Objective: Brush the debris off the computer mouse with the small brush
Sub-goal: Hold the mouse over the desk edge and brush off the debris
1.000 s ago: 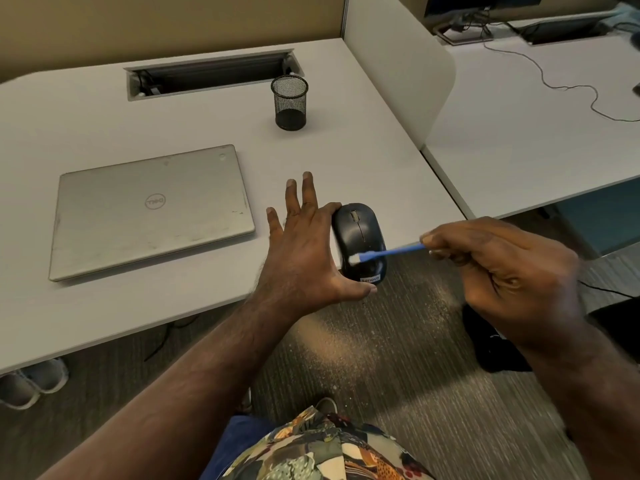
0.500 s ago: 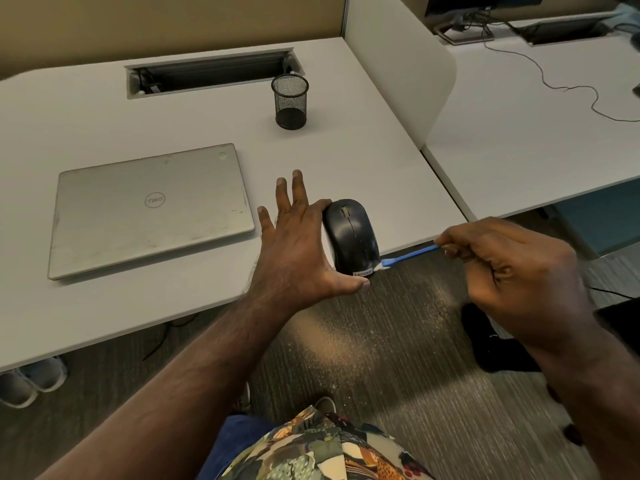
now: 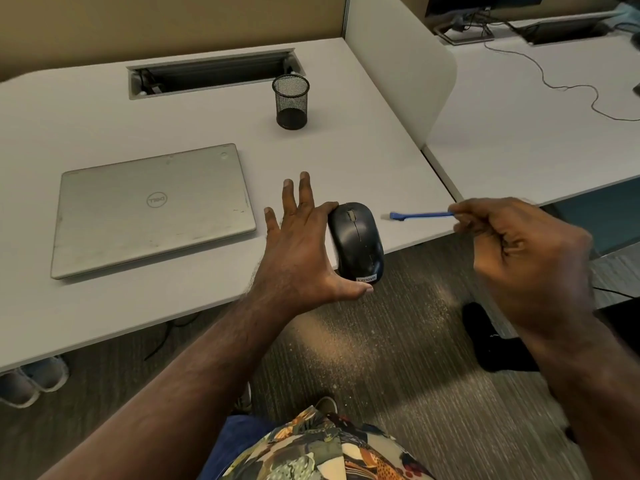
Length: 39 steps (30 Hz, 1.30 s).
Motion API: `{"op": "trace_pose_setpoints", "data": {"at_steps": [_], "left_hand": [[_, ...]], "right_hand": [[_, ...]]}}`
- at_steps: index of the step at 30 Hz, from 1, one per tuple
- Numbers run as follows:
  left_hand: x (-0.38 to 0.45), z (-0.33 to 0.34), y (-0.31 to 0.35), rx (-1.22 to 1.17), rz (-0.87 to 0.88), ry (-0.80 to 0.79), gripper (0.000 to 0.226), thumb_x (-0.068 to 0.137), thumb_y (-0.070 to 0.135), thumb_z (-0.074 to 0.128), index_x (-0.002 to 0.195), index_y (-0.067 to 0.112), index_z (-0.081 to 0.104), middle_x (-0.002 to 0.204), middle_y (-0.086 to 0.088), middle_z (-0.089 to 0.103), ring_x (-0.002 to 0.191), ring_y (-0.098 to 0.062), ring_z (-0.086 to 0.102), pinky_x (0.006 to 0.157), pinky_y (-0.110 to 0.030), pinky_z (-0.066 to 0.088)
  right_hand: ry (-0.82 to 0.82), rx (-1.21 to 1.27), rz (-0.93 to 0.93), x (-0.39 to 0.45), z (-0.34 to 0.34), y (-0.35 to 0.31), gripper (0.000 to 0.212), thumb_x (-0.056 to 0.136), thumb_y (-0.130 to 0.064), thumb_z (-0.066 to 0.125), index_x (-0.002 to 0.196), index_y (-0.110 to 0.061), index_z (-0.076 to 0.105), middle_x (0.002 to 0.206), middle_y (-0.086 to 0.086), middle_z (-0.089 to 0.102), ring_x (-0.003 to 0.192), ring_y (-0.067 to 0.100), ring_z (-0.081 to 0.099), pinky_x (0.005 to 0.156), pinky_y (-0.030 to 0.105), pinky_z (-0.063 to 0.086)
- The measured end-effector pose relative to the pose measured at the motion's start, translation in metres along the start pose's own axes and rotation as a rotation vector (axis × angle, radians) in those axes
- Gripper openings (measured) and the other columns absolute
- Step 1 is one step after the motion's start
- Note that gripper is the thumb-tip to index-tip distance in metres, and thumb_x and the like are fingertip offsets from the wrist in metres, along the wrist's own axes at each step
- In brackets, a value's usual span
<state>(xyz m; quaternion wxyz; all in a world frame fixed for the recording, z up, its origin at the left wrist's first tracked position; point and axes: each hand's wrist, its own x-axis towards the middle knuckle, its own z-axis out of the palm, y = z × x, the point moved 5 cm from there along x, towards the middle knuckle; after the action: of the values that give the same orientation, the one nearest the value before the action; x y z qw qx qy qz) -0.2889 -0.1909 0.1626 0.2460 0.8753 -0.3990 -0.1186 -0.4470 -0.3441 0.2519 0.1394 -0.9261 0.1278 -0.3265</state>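
Observation:
A black computer mouse (image 3: 356, 239) lies at the front edge of the white desk (image 3: 173, 299), its rear end sticking out over the edge. My left hand (image 3: 301, 251) holds it from the left, the index finger against its front and the thumb behind its rear; the other fingers are spread straight over the desk. My right hand (image 3: 519, 254) pinches the end of a thin blue brush (image 3: 419, 215). The brush points left, and its white bristle tip hovers a short way to the right of the mouse without touching it.
A shut silver laptop (image 3: 152, 209) lies left of my left hand. Behind the mouse stands a black mesh pen cup (image 3: 291, 102), with a cable slot (image 3: 211, 72) further back. A white divider (image 3: 398, 64) separates the neighbouring desk. Fine debris speckles the carpet (image 3: 363, 341) below.
The brush swept from the mouse's top down to its rear, then lifted away to the right and further back. My left hand stayed on the mouse.

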Motion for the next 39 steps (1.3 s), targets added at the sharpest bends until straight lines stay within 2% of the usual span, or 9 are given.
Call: {"op": "trace_pose_setpoints", "data": {"at_steps": [5,9,13,17,22,28,32,36,39], "left_hand": [[-0.001,0.005,0.007,0.000,0.065,-0.037,0.126,0.046,0.074,0.079,0.148,0.027,0.023,0.160,-0.003,-0.026,0.144,-0.019,-0.031,0.117,-0.055,-0.010],[-0.002,0.004,0.005,0.016,0.055,-0.022,0.126,0.047,0.073,0.079,0.149,0.027,0.022,0.159,-0.003,-0.027,0.143,-0.020,-0.032,0.115,-0.052,-0.011],[-0.004,0.004,0.000,0.024,0.036,-0.030,0.126,0.047,0.074,0.079,0.149,0.026,0.023,0.160,-0.004,-0.026,0.143,-0.020,-0.032,0.116,-0.054,-0.010],[-0.006,0.006,0.005,0.042,0.070,-0.036,0.126,0.048,0.073,0.079,0.149,0.026,0.022,0.160,-0.004,-0.026,0.143,-0.021,-0.033,0.115,-0.053,-0.013],[-0.005,0.007,0.005,0.048,0.076,-0.032,0.125,0.048,0.073,0.078,0.149,0.027,0.021,0.159,-0.004,-0.027,0.143,-0.021,-0.033,0.114,-0.050,-0.015],[-0.005,0.009,-0.011,0.049,0.039,0.004,0.125,0.048,0.074,0.077,0.149,0.026,0.022,0.159,-0.003,-0.027,0.143,-0.019,-0.033,0.115,-0.049,-0.014],[0.000,0.012,-0.020,0.047,0.013,0.018,0.125,0.048,0.078,0.074,0.149,0.030,0.019,0.158,0.000,-0.031,0.141,-0.018,-0.036,0.114,-0.046,-0.017],[0.010,0.018,-0.034,0.037,-0.025,0.028,0.126,0.047,0.078,0.075,0.149,0.033,0.018,0.157,0.001,-0.033,0.141,-0.017,-0.037,0.113,-0.045,-0.019],[0.023,0.025,-0.051,0.028,-0.049,0.037,0.126,0.045,0.079,0.075,0.149,0.033,0.019,0.158,0.001,-0.030,0.142,-0.019,-0.034,0.114,-0.046,-0.018]], "right_hand": [[-0.028,0.034,-0.001,0.010,0.011,-0.003,0.022,0.092,0.000,0.058,0.110,0.001,0.071,0.094,0.009,0.072,0.084,0.012,0.066,0.086,0.015,0.051],[-0.078,0.051,-0.034,0.011,0.015,-0.006,0.016,0.090,0.001,0.063,0.104,0.000,0.071,0.089,0.008,0.072,0.080,0.012,0.064,0.081,0.013,0.049],[-0.036,0.051,-0.041,0.014,0.005,-0.006,0.014,0.090,0.003,0.062,0.099,0.000,0.072,0.086,0.007,0.070,0.081,0.006,0.060,0.080,0.006,0.045],[0.016,0.047,-0.026,0.018,0.010,-0.006,0.019,0.091,0.006,0.059,0.104,0.001,0.071,0.090,0.008,0.071,0.082,0.005,0.061,0.083,0.005,0.045],[-0.079,0.061,-0.072,0.019,0.022,-0.012,0.020,0.090,0.004,0.063,0.106,-0.002,0.071,0.091,0.008,0.071,0.081,0.012,0.064,0.081,0.016,0.050],[-0.148,0.196,-0.080,0.016,0.006,-0.009,0.017,0.089,-0.001,0.059,0.097,-0.004,0.074,0.086,0.002,0.071,0.082,0.008,0.064,0.079,0.016,0.052],[-0.078,0.311,0.160,0.012,0.000,0.012,0.015,0.091,0.001,0.061,0.098,-0.005,0.072,0.087,0.000,0.071,0.082,0.003,0.068,0.077,0.007,0.048],[-0.010,0.502,0.449,0.009,0.008,0.035,0.014,0.093,-0.007,0.059,0.103,-0.008,0.069,0.090,0.000,0.073,0.079,0.009,0.071,0.075,0.011,0.053],[0.026,0.587,0.543,0.011,0.021,0.042,0.013,0.094,-0.008,0.059,0.102,-0.009,0.069,0.089,-0.001,0.074,0.075,0.012,0.072,0.071,0.014,0.054]]}}
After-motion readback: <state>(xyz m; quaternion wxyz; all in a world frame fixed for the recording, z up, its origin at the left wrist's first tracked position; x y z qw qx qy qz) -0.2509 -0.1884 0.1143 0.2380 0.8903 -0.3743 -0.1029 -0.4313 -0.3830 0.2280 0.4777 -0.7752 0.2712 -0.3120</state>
